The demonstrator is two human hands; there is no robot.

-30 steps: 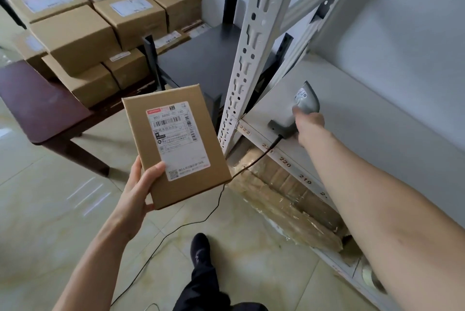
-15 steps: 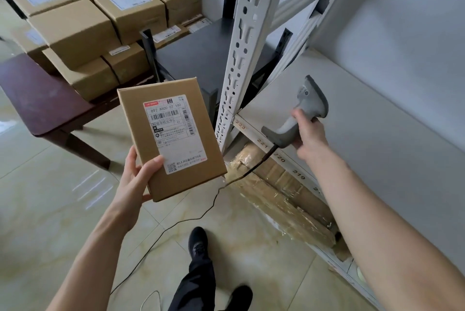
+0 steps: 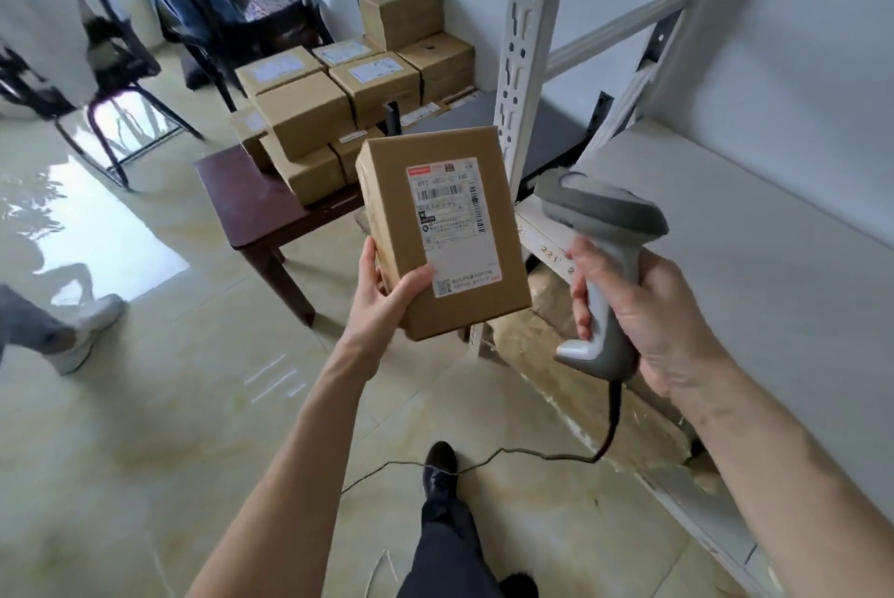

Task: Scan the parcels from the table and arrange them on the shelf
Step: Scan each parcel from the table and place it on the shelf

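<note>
My left hand [image 3: 387, 302] grips the lower left corner of a brown cardboard parcel [image 3: 387, 191], label side up, held in the air in front of the shelf post. Just to its right my right hand [image 3: 648, 312] grips the handle of a grey barcode scanner [image 3: 600, 229], whose head points left toward the parcel's label. The scanner's black cable [image 3: 484, 457] trails down across the floor. Several more brown parcels [image 3: 309, 113] are stacked on a dark wooden table [image 3: 246, 205] behind. The grey shelf board [image 3: 716, 229] lies on the right.
A white perforated shelf post [image 3: 522, 31] stands right behind the parcel. Wrapped bundles [image 3: 556, 346] lie under the shelf. Black chairs [image 3: 121, 65] stand at the back left. Another person's leg and white shoe [image 3: 82, 326] show at the left edge. My own foot [image 3: 438, 462] is below.
My right hand lifted the scanner off the shelf and brought it back toward me, beside the parcel. My left hand raised the parcel and turned it more upright. The view swung left.
</note>
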